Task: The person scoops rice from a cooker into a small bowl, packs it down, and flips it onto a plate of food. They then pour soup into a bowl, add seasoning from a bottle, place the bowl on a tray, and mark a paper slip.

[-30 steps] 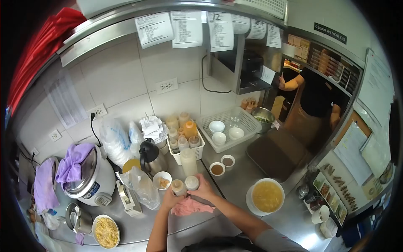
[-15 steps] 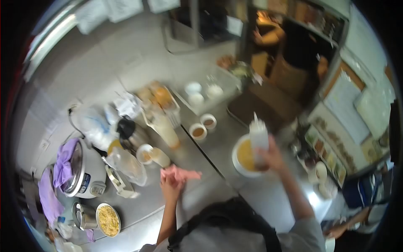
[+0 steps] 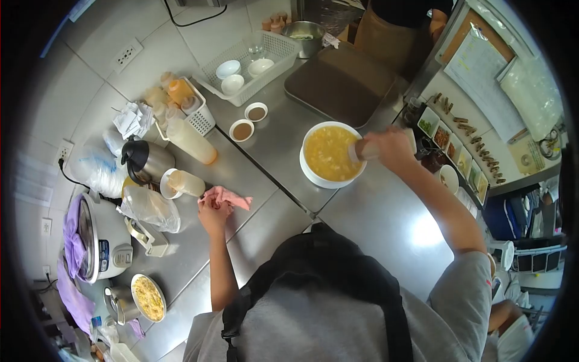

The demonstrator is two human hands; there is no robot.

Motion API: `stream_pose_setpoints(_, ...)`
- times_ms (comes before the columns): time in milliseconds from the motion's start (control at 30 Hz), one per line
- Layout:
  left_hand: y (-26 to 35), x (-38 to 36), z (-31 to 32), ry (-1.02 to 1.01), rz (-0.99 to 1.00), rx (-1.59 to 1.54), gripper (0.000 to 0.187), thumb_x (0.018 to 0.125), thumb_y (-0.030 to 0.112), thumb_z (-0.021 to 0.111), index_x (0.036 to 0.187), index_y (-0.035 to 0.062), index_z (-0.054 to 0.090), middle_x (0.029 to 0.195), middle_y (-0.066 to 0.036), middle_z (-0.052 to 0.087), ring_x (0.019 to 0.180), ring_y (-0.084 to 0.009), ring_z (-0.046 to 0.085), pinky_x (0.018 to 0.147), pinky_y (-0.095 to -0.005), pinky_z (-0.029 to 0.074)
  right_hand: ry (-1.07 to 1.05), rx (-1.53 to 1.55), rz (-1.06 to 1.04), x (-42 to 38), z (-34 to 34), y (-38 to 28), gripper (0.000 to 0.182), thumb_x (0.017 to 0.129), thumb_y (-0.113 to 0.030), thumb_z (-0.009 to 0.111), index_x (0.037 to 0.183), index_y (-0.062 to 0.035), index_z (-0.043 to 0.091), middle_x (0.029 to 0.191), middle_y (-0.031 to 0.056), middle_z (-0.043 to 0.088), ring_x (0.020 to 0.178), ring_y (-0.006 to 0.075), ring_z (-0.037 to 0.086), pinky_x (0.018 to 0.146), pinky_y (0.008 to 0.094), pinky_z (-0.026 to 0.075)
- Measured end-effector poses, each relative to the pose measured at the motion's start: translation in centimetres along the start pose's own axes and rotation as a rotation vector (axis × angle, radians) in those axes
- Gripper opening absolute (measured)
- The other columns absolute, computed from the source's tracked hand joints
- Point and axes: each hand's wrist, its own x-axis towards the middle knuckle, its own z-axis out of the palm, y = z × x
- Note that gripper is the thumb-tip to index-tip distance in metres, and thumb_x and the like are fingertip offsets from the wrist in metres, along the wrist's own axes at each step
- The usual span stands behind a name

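My right hand (image 3: 393,148) is closed around a bottle (image 3: 365,149), tipped on its side with one end over the right edge of a white bowl (image 3: 316,178). Chunky yellow soup (image 3: 329,145) fills the bowl; my fingers cover much of the bottle. My left hand (image 3: 215,215) grips a crumpled pink cloth (image 3: 225,196) on the steel counter. Just beyond that cloth, a squat bottle with pale contents (image 3: 186,183) leans against a small white bowl (image 3: 168,183). Two small cups of brown sauce (image 3: 242,130) stand beyond the counter seam.
A dark brown tray (image 3: 338,84) lies behind the soup bowl. Squeeze bottles fill a white basket (image 3: 202,114), with a large bottle (image 3: 192,140) leaning beside it. Left are a steel jug (image 3: 158,163), a rice cooker (image 3: 111,241) and a noodle dish (image 3: 149,298). Topping containers (image 3: 455,148) line the right.
The bottle in my right hand has gone from upright to tipped sideways over the soup. My left hand still holds the pink cloth. The camera view has shifted.
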Motion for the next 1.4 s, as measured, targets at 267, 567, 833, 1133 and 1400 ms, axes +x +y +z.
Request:
stream_pose_setpoints(267,0.4,-0.6,-0.8,0.007,0.013,-0.081,0.028,0.065,0.016,0.071,0.092,0.0068,0.069,0.096,-0.012,0.061,0.078,-0.0283,0.063,0.069,-0.0384,0.051,0.048,-0.072,-0.100,0.7,-0.6,0.6,0.021,0.072,-0.006,0.061,0.090,-0.0173,0.062,0.075,0.0053,0.066,0.084,0.0279,0.061,0.079,0.0393,0.046)
stream_pose_setpoints(567,0.1,-0.6,-1.0,0.003,0.061,-0.038,0.031,0.065,0.012,0.067,0.094,0.0026,0.068,0.090,-0.013,0.060,0.073,-0.0286,0.060,0.064,-0.0386,0.048,0.080,-0.017,-0.032,-0.6,-0.4,3.7,0.038,0.067,-0.001,0.065,0.101,-0.0166,0.066,0.086,0.0071,0.067,0.086,0.0274,0.062,0.080,0.0396,0.047)
stream_pose_setpoints(833,2.4,-3.3,-2.0,-0.060,-0.003,-0.126,0.020,0.076,0.017,0.070,0.083,-0.0005,0.064,0.075,-0.016,0.061,0.064,-0.0265,0.058,0.059,-0.0363,0.046,0.154,0.608,0.311,0.8,0.0,1.0,0.065,0.055,-0.014,0.081,0.117,-0.0137,0.061,0.097,0.0126,0.068,0.094,0.0301,0.064,0.081,0.0376,0.053)
stream_pose_setpoints(1133,1.7,-3.3,-1.7,-0.073,-0.099,-0.273,0.015,0.072,0.016,0.073,0.072,0.0033,0.066,0.063,-0.011,0.066,0.055,-0.0200,0.064,0.055,-0.0327,0.049,0.091,1.254,0.072,12.4,2.5,-20.3,0.075,0.062,-0.029,0.086,0.125,-0.0085,0.051,0.116,0.0166,0.064,0.106,0.0308,0.063,0.090,0.0393,0.050)
stream_pose_setpoints(1400,3.1,-4.8,-1.8,0.034,-0.161,-0.170,0.018,0.071,0.017,0.074,0.075,0.0017,0.066,0.061,-0.013,0.064,0.054,-0.0245,0.062,0.054,-0.0351,0.048,-0.011,1.330,-0.062,13.0,11.6,-30.1,0.089,0.062,-0.036,0.087,0.133,-0.0041,0.042,0.118,0.0195,0.061,0.106,0.0374,0.061,0.091,0.0410,0.049)
